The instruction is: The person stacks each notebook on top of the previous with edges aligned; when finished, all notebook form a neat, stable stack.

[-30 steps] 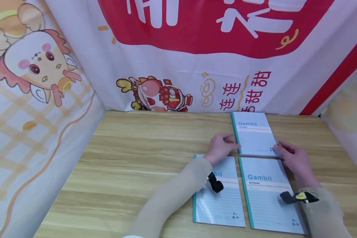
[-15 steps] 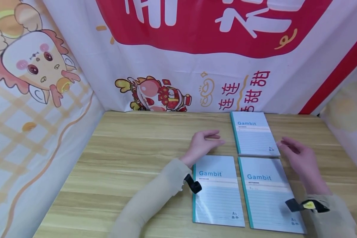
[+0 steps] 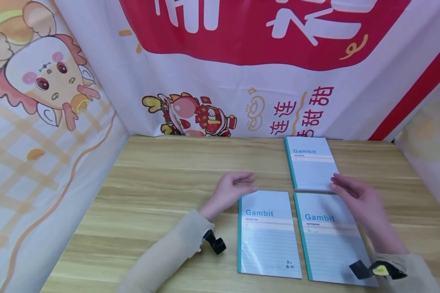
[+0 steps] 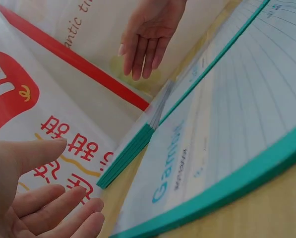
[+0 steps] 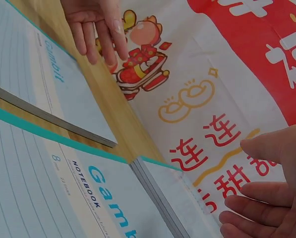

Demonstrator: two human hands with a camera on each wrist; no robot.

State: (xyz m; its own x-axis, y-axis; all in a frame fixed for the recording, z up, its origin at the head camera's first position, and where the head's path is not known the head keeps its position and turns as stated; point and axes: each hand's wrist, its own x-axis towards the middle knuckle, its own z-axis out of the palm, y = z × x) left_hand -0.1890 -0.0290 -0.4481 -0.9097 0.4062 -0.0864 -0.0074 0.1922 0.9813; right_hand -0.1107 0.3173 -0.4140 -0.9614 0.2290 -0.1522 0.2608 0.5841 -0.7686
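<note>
Three places on the table hold light blue "Gambit" notebooks with teal spines. The left notebook and the right notebook lie side by side in front. Behind the right one sits a stack of notebooks, whose layered teal spines show in the left wrist view. My left hand hovers near the left notebook's top left corner, fingers loosely extended, holding nothing. My right hand is over the gap at the stack's front right corner, fingers relaxed and nothing in them; in the right wrist view it looks apart from the notebooks.
The wooden table extends to the left of the notebooks. A printed cloth hangs at the table's back edge, close behind the stack. Patterned cloth covers the left side, and another pale cloth hangs on the right.
My left hand has left the stack's left edge and moved left and nearer. My right hand drew off the stack's right edge, then came slightly leftward and lower. The notebooks stay put.
</note>
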